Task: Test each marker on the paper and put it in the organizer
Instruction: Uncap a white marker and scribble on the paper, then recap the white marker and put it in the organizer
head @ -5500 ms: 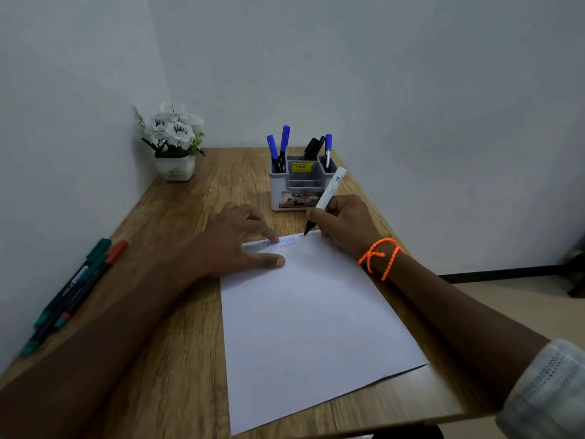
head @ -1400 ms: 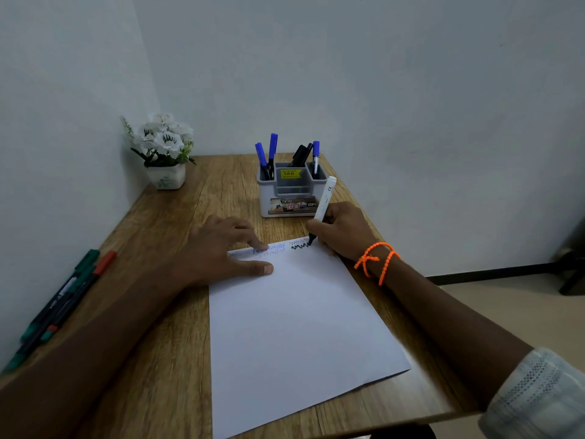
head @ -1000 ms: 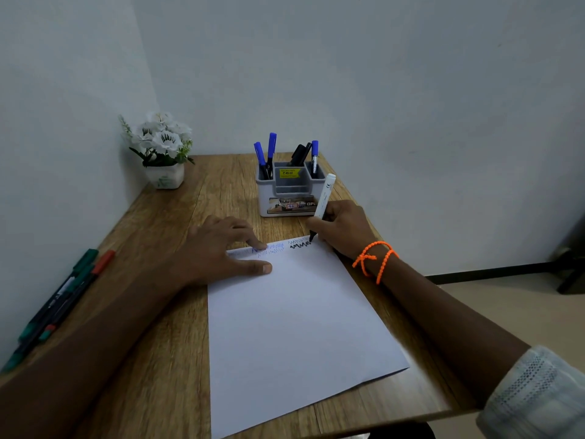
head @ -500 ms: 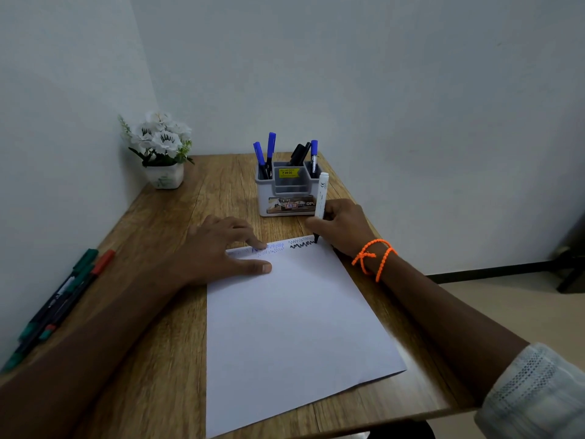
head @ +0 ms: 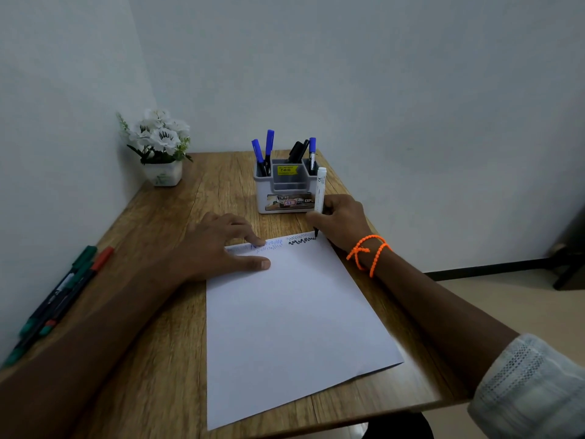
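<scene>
Because we have yet to try them, the untested markers (head: 60,296) lie bundled along the left wall, green and red caps showing, well apart from the sheet so they cannot be mistaken for finished ones. Farther back in the corner stands a small pot of white flowers (head: 158,147), out of the working area. Our left hand (head: 221,248) lies flat with fingers straight and spread, fingertips and thumb pressing the top left of the paper (head: 291,318), we judge to stop it sliding under the strokes. Beside those fingertips run faint blue zigzags, then a bolder black scribble (head: 302,240) near the top edge. Just behind the sheet sits the grey organizer (head: 286,191), already holding blue-capped markers on both sides and something black at the back right; it stays close so each tested pen travels little. Its yellow sticker seems to read a price, "49.00", and the front label shows "OPL", the rest hidden. Our right hand (head: 340,223) has its fingers clamped around the white marker (head: 320,193), held nearly upright with the tip on the paper at the scribble's right end. A "CE" mark shows on its barrel.
</scene>
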